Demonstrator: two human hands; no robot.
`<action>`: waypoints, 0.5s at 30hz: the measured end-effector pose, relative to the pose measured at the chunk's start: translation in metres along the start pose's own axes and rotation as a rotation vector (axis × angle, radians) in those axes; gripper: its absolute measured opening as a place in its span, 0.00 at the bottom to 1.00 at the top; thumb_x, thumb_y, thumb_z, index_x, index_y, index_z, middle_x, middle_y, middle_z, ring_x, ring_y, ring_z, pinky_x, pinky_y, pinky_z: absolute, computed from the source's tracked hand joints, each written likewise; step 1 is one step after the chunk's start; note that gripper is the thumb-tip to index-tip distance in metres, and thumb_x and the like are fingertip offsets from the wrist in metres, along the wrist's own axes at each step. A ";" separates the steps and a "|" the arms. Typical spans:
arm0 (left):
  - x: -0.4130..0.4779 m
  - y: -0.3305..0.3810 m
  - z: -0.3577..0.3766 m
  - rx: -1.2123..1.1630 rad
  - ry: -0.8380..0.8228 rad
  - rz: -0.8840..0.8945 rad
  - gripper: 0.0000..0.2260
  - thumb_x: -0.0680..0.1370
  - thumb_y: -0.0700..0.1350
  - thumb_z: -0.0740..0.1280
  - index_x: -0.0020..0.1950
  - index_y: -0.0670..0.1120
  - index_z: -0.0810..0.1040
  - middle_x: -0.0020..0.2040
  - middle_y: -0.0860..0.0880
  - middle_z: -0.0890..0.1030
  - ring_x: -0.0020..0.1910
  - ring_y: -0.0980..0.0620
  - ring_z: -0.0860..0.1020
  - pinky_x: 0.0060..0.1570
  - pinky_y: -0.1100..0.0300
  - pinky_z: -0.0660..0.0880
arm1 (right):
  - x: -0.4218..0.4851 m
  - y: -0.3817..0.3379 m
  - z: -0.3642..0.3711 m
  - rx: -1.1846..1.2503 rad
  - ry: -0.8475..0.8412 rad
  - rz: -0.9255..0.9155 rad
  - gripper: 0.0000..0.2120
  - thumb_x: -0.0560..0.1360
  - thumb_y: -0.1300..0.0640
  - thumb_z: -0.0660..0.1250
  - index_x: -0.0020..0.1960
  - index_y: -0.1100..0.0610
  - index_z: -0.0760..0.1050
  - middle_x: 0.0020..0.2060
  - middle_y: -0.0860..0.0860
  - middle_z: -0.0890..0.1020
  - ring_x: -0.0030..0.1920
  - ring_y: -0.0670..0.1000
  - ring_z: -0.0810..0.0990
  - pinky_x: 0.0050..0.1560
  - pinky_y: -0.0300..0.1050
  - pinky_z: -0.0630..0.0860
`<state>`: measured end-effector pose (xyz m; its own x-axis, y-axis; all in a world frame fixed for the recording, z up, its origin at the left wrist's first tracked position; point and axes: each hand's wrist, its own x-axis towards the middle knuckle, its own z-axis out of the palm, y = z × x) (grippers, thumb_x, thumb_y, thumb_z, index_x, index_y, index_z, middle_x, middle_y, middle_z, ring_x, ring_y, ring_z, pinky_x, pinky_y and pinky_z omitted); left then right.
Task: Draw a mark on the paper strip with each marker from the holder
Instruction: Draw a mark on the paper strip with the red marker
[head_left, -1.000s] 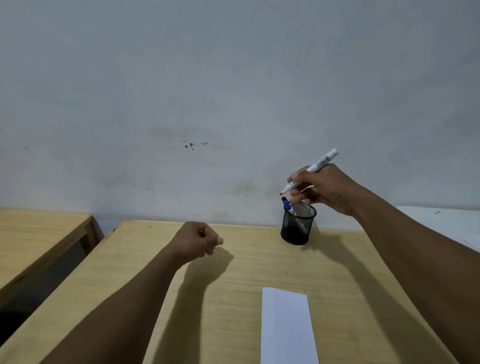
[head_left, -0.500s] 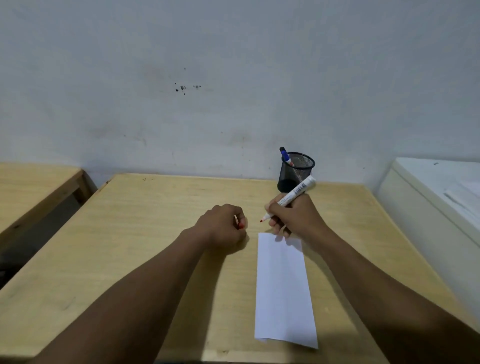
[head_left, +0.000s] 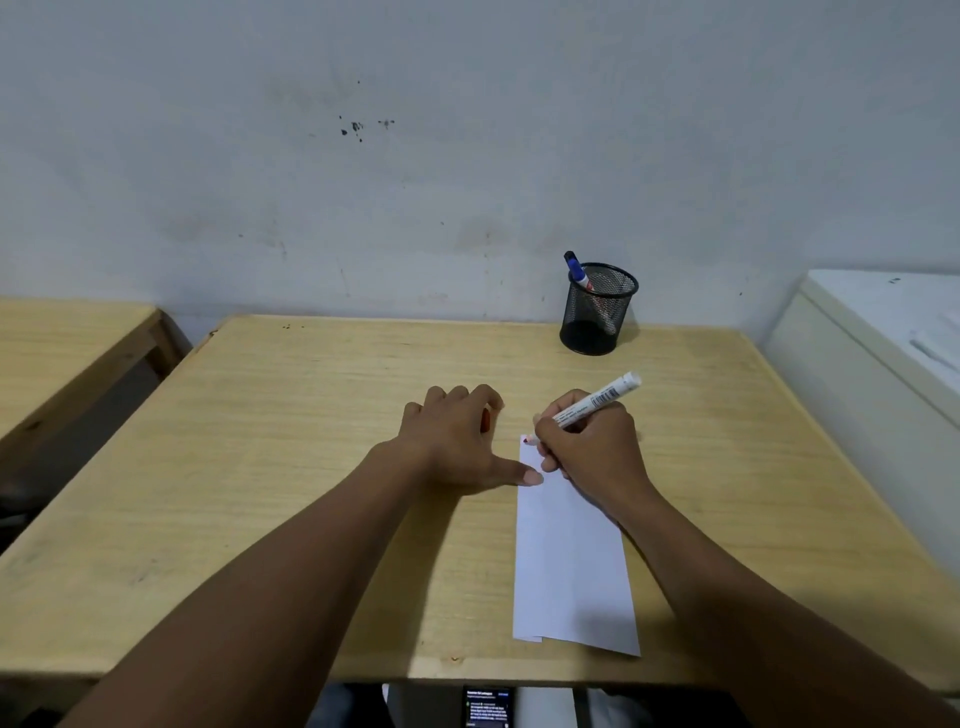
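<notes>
A white paper strip (head_left: 571, 571) lies lengthwise on the wooden table (head_left: 311, 467). My right hand (head_left: 592, 457) grips a white marker (head_left: 597, 400), uncapped, with its red tip touching the strip's far left corner. My left hand (head_left: 452, 441) rests beside the strip with its thumb pressed on the strip's left edge. A red cap (head_left: 485, 420) shows between its fingers. A black mesh holder (head_left: 597, 317) stands at the table's back, apart from both hands, with a blue-capped marker (head_left: 576, 267) leaning in it.
A second wooden table (head_left: 67, 353) stands to the left across a gap. A white cabinet (head_left: 872, 374) sits close to the right edge. The wall rises right behind the holder. A lit phone (head_left: 485, 706) shows below the near table edge.
My right hand came down from the holder with the marker and set its tip on the strip's corner. My left hand moved right, and its thumb now presses the strip's edge.
</notes>
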<state>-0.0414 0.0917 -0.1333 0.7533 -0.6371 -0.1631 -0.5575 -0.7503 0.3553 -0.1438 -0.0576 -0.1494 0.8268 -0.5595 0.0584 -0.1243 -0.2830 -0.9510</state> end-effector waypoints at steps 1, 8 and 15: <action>0.000 0.000 0.000 -0.004 -0.004 -0.001 0.46 0.58 0.77 0.71 0.71 0.58 0.66 0.62 0.54 0.76 0.64 0.48 0.68 0.67 0.46 0.65 | 0.000 0.001 0.000 -0.011 -0.001 -0.006 0.04 0.73 0.58 0.73 0.42 0.59 0.81 0.33 0.51 0.88 0.29 0.52 0.86 0.38 0.56 0.83; 0.001 -0.001 0.000 -0.027 -0.023 -0.016 0.47 0.57 0.77 0.71 0.71 0.59 0.66 0.62 0.54 0.75 0.66 0.48 0.67 0.68 0.46 0.64 | 0.001 0.004 0.002 -0.079 0.011 -0.063 0.06 0.74 0.56 0.75 0.40 0.56 0.80 0.32 0.54 0.86 0.29 0.50 0.86 0.40 0.57 0.86; 0.001 0.000 -0.001 -0.052 -0.024 -0.016 0.46 0.56 0.76 0.73 0.69 0.59 0.67 0.59 0.55 0.75 0.63 0.50 0.67 0.65 0.48 0.64 | 0.001 0.001 -0.001 -0.037 -0.030 -0.007 0.06 0.74 0.59 0.74 0.39 0.57 0.81 0.32 0.56 0.87 0.28 0.51 0.84 0.32 0.48 0.81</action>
<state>-0.0405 0.0918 -0.1325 0.7528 -0.6300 -0.1909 -0.5265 -0.7503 0.3999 -0.1436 -0.0592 -0.1496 0.8435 -0.5343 0.0553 -0.1384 -0.3156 -0.9387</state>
